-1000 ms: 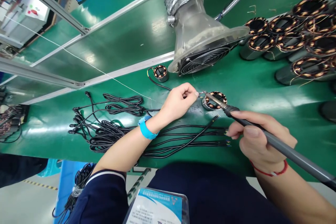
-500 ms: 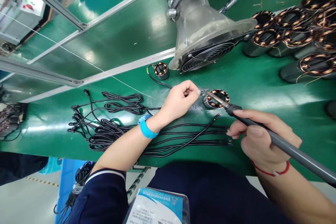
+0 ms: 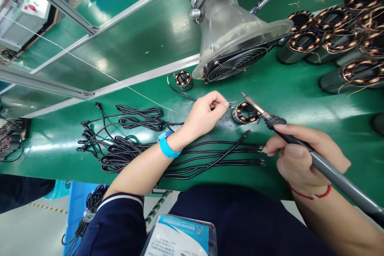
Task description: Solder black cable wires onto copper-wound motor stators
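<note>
My left hand [image 3: 207,113] is closed in a pinch on a black cable, whose thin stripped wires [image 3: 232,104] stick out past the fingertips. Just right of those wires stands a motor stator [image 3: 237,117] with copper windings. In my right hand [image 3: 306,154] is a soldering iron [image 3: 295,140], gripped like a pen. Its metal tip [image 3: 246,97] hangs above the stator, apart from the wires. A smaller-looking stator [image 3: 183,81] with a black cable attached sits farther back. Several black cables [image 3: 207,153] lie under and beside my left forearm, their ends bared to coloured wires.
A fume extractor hood [image 3: 237,36] with a fan grille hangs low behind the work. Several wound stators [image 3: 333,48] crowd the right back. A thin solder-like strand [image 3: 120,83] slants down from the left. Coiled cables [image 3: 123,156] lie at left.
The soldering iron's tip has lifted off the wires and moved up and to the right. My left hand has stayed in place with the cable.
</note>
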`<state>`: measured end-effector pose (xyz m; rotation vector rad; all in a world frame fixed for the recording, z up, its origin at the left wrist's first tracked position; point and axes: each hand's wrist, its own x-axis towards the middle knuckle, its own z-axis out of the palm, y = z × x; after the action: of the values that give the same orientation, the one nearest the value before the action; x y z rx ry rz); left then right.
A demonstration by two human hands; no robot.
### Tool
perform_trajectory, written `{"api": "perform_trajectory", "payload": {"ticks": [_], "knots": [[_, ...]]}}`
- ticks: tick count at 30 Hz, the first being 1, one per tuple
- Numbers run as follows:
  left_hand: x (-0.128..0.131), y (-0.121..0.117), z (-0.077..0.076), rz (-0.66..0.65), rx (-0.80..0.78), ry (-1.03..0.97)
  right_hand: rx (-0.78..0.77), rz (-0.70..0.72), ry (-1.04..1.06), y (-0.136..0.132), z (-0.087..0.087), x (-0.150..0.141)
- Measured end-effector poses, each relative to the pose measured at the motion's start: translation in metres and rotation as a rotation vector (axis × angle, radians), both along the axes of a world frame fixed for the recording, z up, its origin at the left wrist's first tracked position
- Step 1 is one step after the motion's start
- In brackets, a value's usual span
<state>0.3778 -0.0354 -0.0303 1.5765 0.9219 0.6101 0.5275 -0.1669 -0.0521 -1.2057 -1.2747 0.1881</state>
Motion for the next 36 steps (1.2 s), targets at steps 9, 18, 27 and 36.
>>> {"api": "perform_trajectory", "payload": {"ticks": [9,18,27,36], "knots": [[0.0,-0.001,0.001,-0.005,0.04,0.054,-0.04,0.018,-0.16,-0.001,-0.011,0.004],[-0.007,-0.007,0.006,-0.045,0.075,0.014,-0.316,-0.015,-0.189,0.016,0.026,-0.01],[-0.013,-0.012,0.013,-0.121,0.132,-0.006,-0.321,-0.005,-0.169,0.038,0.013,-0.014],[-0.014,-0.01,0.015,-0.201,0.45,0.034,-0.273,0.031,-0.059,0.039,0.011,-0.02]]}}
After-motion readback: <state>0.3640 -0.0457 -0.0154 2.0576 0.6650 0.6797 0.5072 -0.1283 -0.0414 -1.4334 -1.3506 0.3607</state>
